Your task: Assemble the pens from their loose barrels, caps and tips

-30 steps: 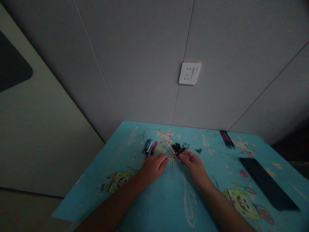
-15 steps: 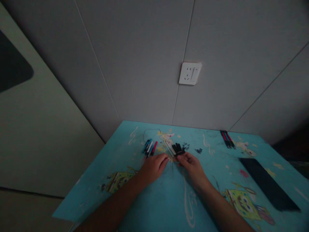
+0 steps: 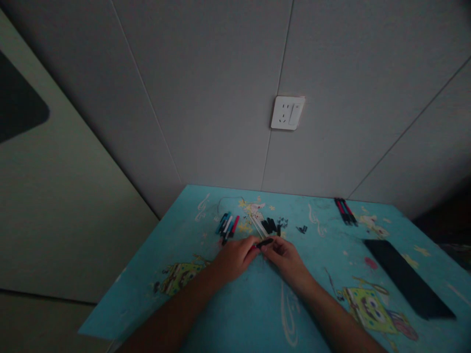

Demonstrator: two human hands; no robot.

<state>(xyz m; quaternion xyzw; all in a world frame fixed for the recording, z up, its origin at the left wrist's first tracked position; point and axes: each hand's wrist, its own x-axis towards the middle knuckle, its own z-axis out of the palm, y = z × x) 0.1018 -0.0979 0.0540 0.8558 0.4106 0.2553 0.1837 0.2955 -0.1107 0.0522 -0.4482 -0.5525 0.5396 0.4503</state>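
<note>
Between my hands is a small black pen part [image 3: 265, 242], tilted slightly, with a bit of red at its left end. My left hand [image 3: 235, 256] is closed round that red end, most of which its fingers hide. My right hand [image 3: 285, 256] pinches the black part from the right with thumb and fingers. Just beyond the fingertips lie several thin white pen refills [image 3: 258, 224] and a cluster of short black pen pieces [image 3: 269, 225]. To the left of these are loose coloured pen barrels [image 3: 227, 225] in blue, white and red.
Tiny dark parts [image 3: 282, 222] and a few black bits [image 3: 302, 229] lie right of the cluster. Several red, blue and black pens [image 3: 346, 212] are lined up at the back right. A dark flat strip [image 3: 408, 279] lies on the cartoon-printed blue table [image 3: 243, 314]. A wall with a socket [image 3: 287, 113] stands behind.
My right hand has come away from the black cluster with one black part, drawn slightly nearer to me. My left hand now meets it, with red showing at its fingers.
</note>
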